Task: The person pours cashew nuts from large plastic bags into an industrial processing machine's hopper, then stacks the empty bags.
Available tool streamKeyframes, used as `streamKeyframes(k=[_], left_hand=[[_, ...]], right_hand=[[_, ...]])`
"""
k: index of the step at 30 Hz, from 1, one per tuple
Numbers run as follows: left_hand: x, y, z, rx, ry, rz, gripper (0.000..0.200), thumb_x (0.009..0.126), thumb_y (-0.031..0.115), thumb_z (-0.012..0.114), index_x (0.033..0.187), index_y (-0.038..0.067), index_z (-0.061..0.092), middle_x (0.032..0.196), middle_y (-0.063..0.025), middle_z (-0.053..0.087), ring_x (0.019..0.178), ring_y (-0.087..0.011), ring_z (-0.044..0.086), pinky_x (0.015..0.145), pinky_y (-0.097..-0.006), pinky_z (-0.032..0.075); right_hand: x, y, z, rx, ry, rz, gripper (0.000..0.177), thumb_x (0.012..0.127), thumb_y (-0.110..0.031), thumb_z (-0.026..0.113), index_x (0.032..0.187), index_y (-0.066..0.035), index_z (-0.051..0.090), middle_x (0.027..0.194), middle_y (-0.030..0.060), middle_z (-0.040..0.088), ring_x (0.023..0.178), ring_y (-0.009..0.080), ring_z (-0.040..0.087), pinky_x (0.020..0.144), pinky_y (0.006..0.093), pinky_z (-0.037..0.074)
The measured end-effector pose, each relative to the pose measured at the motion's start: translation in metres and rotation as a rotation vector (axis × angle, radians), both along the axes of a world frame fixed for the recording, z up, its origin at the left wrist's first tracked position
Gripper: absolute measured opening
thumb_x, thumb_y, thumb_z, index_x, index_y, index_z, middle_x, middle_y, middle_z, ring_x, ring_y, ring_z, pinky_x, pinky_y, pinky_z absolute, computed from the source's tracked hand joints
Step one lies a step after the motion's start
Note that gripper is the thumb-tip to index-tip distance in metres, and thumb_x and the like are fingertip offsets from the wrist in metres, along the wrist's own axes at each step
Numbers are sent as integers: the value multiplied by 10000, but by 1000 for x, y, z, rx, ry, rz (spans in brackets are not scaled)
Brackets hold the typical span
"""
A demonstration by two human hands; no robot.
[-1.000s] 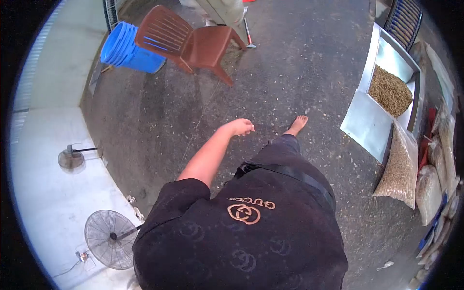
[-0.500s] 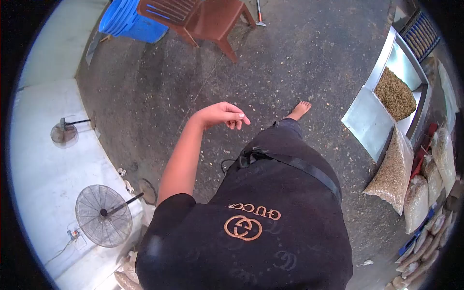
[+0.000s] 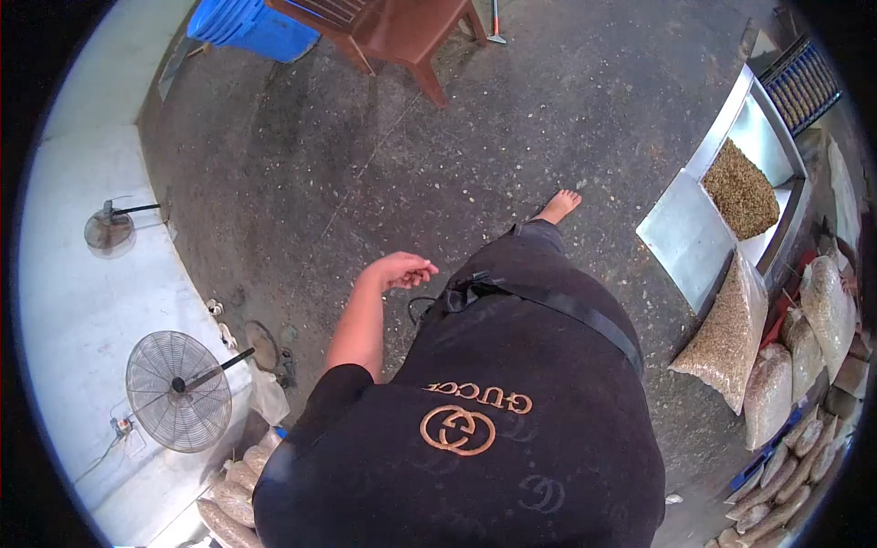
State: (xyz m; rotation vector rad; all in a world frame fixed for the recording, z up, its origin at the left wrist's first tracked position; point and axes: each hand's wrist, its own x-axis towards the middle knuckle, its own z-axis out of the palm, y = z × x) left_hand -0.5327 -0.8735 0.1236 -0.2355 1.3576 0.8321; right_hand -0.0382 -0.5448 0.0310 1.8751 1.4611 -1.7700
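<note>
My left hand (image 3: pixel 402 271) hangs in the air over the dark floor, left of my waist. Its fingers are loosely bent, partly apart, and nothing shows in them. It touches nothing; the black belt (image 3: pixel 566 309) around my waist is nearest to it. No part of my right hand or arm can be seen. My bare foot (image 3: pixel 559 208) is on the floor ahead.
Right: a metal tray (image 3: pixel 687 239) with a brown grainy heap (image 3: pixel 742 190), filled clear bags (image 3: pixel 731 333) and stacked long packs (image 3: pixel 786 475). Left: a wall fan (image 3: pixel 178 391), a smaller fan (image 3: pixel 110 233) and packed bags (image 3: pixel 233 498). Ahead: a brown chair (image 3: pixel 411 32) and blue buckets (image 3: pixel 251 27).
My left hand has swung down and back toward my body, its fingers more curled. The view has shifted slightly, with more packed bags showing at lower left.
</note>
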Motion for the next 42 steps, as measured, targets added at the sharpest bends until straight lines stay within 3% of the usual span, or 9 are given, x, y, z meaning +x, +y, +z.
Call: streamKeyframes(k=[6, 9, 13, 21, 26, 31, 36, 38, 42], left_hand=[[-2, -10, -7, -106, -66, -128, 267, 935, 248, 546, 1113, 72, 638, 805, 40, 626, 641, -45, 554, 544, -185, 441], [-26, 40, 61, 286, 8, -119, 517, 845, 269, 677, 1294, 89, 494, 1074, -22, 596, 848, -90, 593, 650, -221, 503], [-30, 129, 186, 808, 68, -589, 794, 628, 234, 847, 1312, 110, 462, 1232, -56, 496, 1126, -220, 495, 872, -378, 512], [-9, 151, 192, 640, 273, -911, 697, 663, 155, 812, 1280, 115, 491, 1249, -79, 479, 1132, -227, 505, 897, -382, 516], [5, 145, 174, 620, 401, -807, 443, 711, 121, 771, 1100, 50, 574, 1007, -76, 593, 910, -193, 581, 782, -333, 517], [26, 155, 174, 592, 635, -618, 321, 754, 151, 728, 1008, 33, 571, 911, -62, 594, 822, -173, 562, 689, -316, 475], [54, 168, 162, 457, 760, -342, 266, 776, 183, 701, 955, 38, 566, 831, -44, 576, 769, -125, 534, 671, -285, 443], [62, 173, 156, 439, 767, -301, 237, 771, 155, 702, 937, 42, 576, 814, -40, 580, 750, -99, 529, 667, -275, 440], [79, 175, 148, 397, 924, -57, 188, 763, 98, 692, 909, 39, 590, 791, -20, 584, 731, -76, 530, 659, -257, 442]], right_hand=[[2, 3, 4, 15, 13, -8, 328, 957, -296, 482, 1055, -15, 620, 884, 48, 639, 782, 116, 571, 707, 248, 443], [4, 2, 8, 19, 12, -14, 326, 959, -293, 479, 1054, -16, 621, 887, 47, 638, 787, 117, 571, 710, 248, 443], [10, 4, 13, 28, 13, -11, 322, 962, -290, 476, 1054, -17, 621, 891, 46, 638, 793, 117, 572, 713, 248, 442], [8, 12, 32, 64, 70, -29, 315, 968, -282, 470, 1054, -20, 621, 899, 44, 637, 806, 119, 573, 720, 247, 442], [-16, 32, 63, 184, 299, -40, 311, 971, -278, 467, 1054, -21, 622, 904, 43, 636, 814, 120, 574, 725, 247, 442], [-165, 69, 227, 356, 327, 113, 254, 980, -216, 467, 1031, -20, 619, 911, 41, 621, 803, 115, 563, 722, 243, 435], [-292, 56, 329, 235, 532, 756, 337, 836, -271, 682, 1029, -5, 610, 920, 54, 632, 854, 139, 589, 777, 277, 467], [-320, 38, 333, 316, 466, 1050, 571, 706, -398, 775, 1081, -10, 590, 961, 138, 647, 895, 257, 635, 778, 354, 505], [-340, 14, 303, 399, 439, 1290, 508, 702, -362, 762, 1028, -13, 590, 924, 201, 642, 893, 361, 630, 779, 423, 507]])
